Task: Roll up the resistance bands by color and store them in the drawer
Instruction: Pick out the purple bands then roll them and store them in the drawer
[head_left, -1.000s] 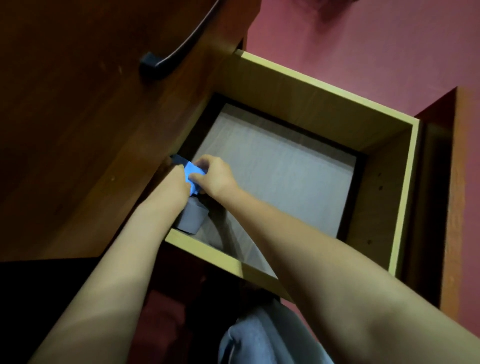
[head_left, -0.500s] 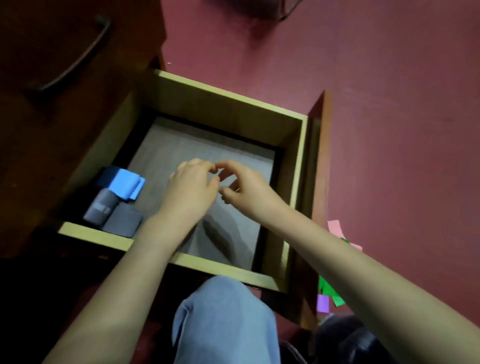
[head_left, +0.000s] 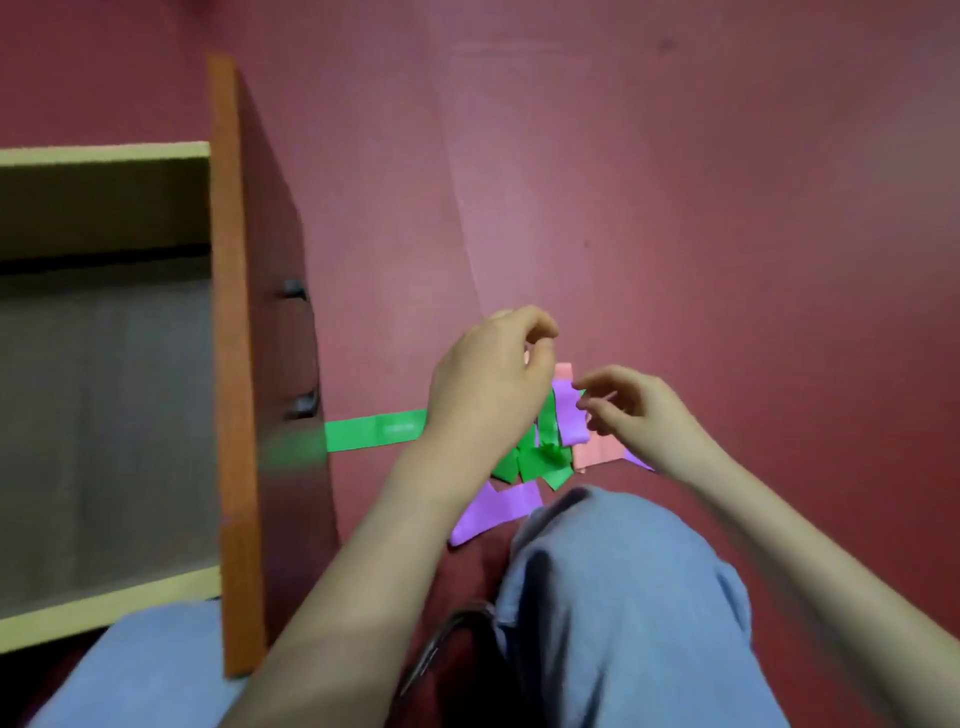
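Observation:
A heap of loose resistance bands lies on the red floor. It holds a long green band (head_left: 374, 430) stretching left toward the drawer, crumpled green folds (head_left: 540, 460), a purple band (head_left: 497, 508) and a salmon-pink band (head_left: 597, 452). My left hand (head_left: 491, 382) hovers over the heap with loosely curled fingers and holds nothing. My right hand (head_left: 636, 410) hangs beside it, its fingertips close to an upper purple piece (head_left: 569, 418), with no visible grip. The open drawer (head_left: 104, 608) is at the left; the part of its grey bottom in view is bare.
The drawer's brown front panel (head_left: 234, 364) stands on edge between drawer and heap, its dark handle (head_left: 302, 353) facing the bands. My knees in blue jeans (head_left: 618, 597) fill the lower frame. A dark curved metal piece (head_left: 441, 644) sits between them.
The view swung right, from inside the drawer to the floor. Both hands left the drawer and now hover over the band heap. The blue and grey rolls are out of view.

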